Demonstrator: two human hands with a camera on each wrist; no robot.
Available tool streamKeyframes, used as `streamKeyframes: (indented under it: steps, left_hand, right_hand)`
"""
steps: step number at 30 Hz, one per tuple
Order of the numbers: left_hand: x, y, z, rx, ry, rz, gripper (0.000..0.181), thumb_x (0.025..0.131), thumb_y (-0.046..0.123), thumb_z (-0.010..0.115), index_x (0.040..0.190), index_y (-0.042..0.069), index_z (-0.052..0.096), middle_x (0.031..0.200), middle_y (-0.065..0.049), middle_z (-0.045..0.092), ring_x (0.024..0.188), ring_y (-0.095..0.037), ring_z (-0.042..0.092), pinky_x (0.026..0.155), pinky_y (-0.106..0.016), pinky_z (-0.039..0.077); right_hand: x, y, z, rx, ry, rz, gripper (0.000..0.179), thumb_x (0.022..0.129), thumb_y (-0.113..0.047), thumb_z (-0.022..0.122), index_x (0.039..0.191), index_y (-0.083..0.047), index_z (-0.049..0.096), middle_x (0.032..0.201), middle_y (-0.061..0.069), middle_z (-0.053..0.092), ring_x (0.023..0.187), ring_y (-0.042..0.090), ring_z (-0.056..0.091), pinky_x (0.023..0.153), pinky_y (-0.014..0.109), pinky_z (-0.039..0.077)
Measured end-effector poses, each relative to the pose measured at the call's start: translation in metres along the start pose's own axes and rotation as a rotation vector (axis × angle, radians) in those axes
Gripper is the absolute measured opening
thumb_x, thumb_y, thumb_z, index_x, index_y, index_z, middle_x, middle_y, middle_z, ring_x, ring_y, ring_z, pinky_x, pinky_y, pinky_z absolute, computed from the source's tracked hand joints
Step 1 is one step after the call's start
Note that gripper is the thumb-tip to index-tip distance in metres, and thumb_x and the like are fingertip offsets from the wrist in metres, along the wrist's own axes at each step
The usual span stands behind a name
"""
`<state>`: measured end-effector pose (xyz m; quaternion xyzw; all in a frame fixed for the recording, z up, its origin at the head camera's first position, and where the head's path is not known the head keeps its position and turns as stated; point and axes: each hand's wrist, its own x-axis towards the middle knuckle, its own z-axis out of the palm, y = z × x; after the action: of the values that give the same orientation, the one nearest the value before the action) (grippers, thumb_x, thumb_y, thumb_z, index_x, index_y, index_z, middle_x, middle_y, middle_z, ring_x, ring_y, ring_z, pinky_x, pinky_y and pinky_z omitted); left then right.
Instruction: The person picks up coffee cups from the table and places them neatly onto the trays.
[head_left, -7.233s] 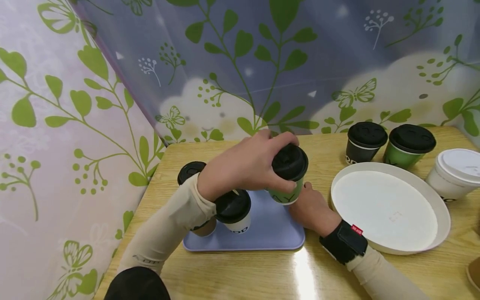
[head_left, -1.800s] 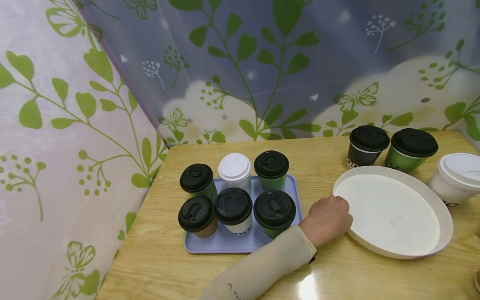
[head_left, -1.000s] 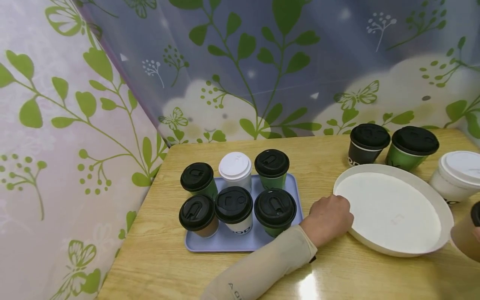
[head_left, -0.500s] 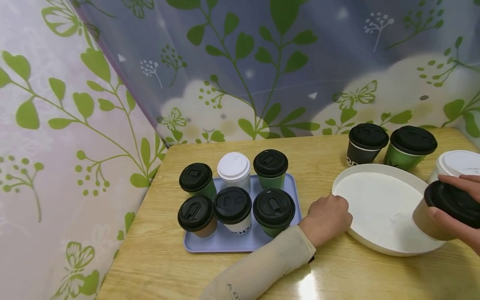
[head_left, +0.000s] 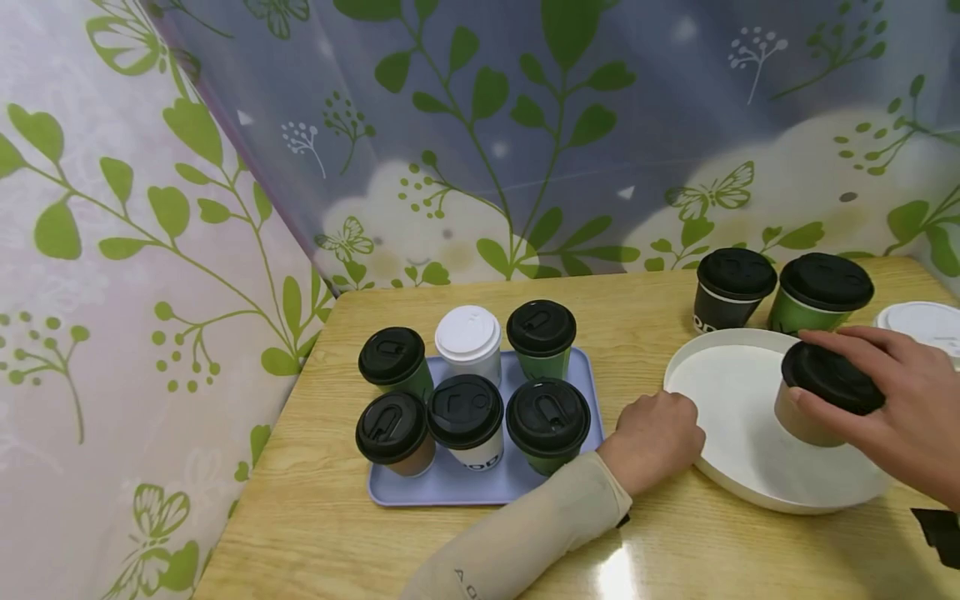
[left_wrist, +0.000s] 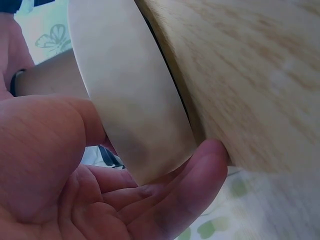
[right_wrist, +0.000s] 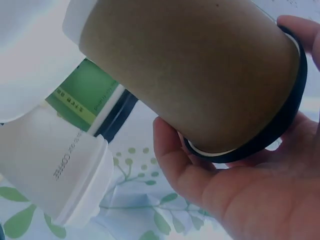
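Observation:
My right hand point(head_left: 900, 400) grips a brown paper coffee cup point(head_left: 808, 419) round its black lid, over the round white tray point(head_left: 738, 467). Seen from the right wrist, thumb and fingers circle the lid while the brown cup wall point(right_wrist: 195, 75) faces the camera. At the tray's left side my left hand point(head_left: 654, 442) pinches the rim. In the left wrist view the tray's side wall point(left_wrist: 130, 100) lies between the thumb and the curled fingers point(left_wrist: 185, 195).
Left of my forearm, a lilac rectangular tray point(head_left: 480, 492) bears several lidded coffee cups. Behind the round tray stand a black cup point(head_left: 731, 292) and a green cup point(head_left: 817, 296). A cup with a white lid point(head_left: 918, 325) stands at the right, partly hidden by my right hand.
My right hand has come in from the right edge with the brown cup and moved left over the round tray. Earlier, a green cup was held above the lilac tray. The left hand stays at the rim.

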<state>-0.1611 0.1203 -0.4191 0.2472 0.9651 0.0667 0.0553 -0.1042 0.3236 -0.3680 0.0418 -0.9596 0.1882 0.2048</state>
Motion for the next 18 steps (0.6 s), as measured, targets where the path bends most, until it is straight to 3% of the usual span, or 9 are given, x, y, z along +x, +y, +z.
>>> streamKeyframes:
  steps: [5,9,18]
  left_hand:
    - [0.000,0.000,0.000,-0.007,-0.005,-0.001,0.030,0.098,0.027,0.064,0.069,0.019,0.065,0.076,0.004,0.066,0.056,-0.010,0.054,0.043,-0.032,0.042]
    - [0.000,0.000,0.000,-0.010,0.000,0.002,0.029,0.098,0.027,0.065,0.070,0.019,0.066,0.078,0.004,0.067,0.057,-0.010,0.055,0.044,-0.032,0.043]
    - [0.001,0.000,0.001,-0.003,0.006,0.000,0.028,0.098,0.028,0.066,0.071,0.019,0.067,0.078,0.004,0.068,0.059,-0.010,0.058,0.044,-0.031,0.043]
  right_hand:
    - [0.010,0.004,0.007,0.062,0.024,-0.093,0.059,0.088,-0.035,0.080,0.131,0.001,0.060,0.129,0.037,0.048,0.116,0.059,0.041,0.096,0.072,0.024]
    - [0.018,0.008,0.011,0.058,0.038,-0.132,0.057,0.089,-0.035,0.079,0.130,0.001,0.061,0.127,0.038,0.050,0.114,0.060,0.044,0.095,0.073,0.026]
    - [0.038,0.005,0.018,0.056,-0.005,-0.141,0.057,0.091,-0.032,0.078,0.133,0.001,0.060,0.131,0.038,0.047,0.122,0.059,0.040,0.096,0.075,0.023]
